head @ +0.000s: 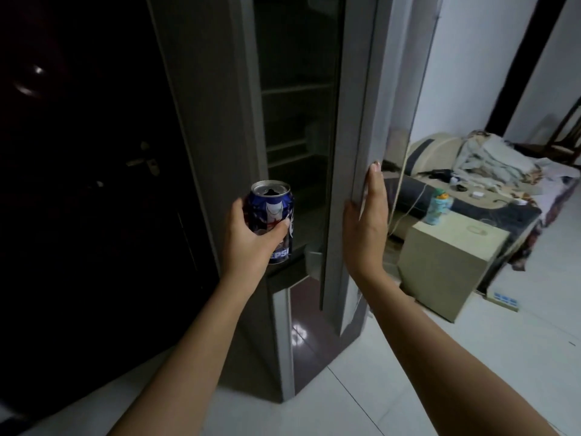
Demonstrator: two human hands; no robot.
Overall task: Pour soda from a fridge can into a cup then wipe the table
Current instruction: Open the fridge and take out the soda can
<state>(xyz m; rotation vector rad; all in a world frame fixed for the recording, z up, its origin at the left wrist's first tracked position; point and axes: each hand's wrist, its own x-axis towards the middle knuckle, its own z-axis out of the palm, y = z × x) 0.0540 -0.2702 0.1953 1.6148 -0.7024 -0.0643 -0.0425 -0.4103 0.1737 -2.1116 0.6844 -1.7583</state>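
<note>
The left hand [248, 234] is grasping the opened can [273, 215] upright before the fridge, so the flat, released right hand [366, 221] is best pushing the door [361, 127] shut gently, keeping the can level.

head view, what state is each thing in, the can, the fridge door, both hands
can: upright, top already open, out of the fridge, held in the left hand
fridge door: open, interior dark
left hand: grip curled round the can
right hand: flat, fingers straight against the fridge door's edge
bottle: upright on the beige box
</note>
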